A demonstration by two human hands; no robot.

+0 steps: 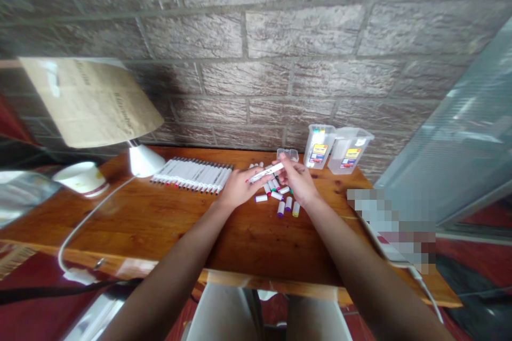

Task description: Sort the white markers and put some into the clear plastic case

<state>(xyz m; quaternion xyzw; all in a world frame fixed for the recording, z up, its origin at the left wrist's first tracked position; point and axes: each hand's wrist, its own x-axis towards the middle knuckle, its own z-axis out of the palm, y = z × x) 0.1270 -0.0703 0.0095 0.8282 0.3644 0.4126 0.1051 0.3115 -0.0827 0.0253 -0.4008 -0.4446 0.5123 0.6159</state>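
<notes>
Both my hands hold one white marker [267,172] level above the wooden table [160,218]. My left hand [239,185] grips its left end, and my right hand [296,181] pinches its right end. Under and between the hands lie several loose marker caps [285,205] in purple, yellow, green and red. Left of my left hand, a neat row of white markers [192,175] lies side by side.
Two clear plastic marker boxes [319,146] [349,150] stand at the back right near the brick wall. A white lamp base [143,160] with its cord [86,218] and a white bowl [81,177] sit at the left. A blurred patch covers the table's right edge.
</notes>
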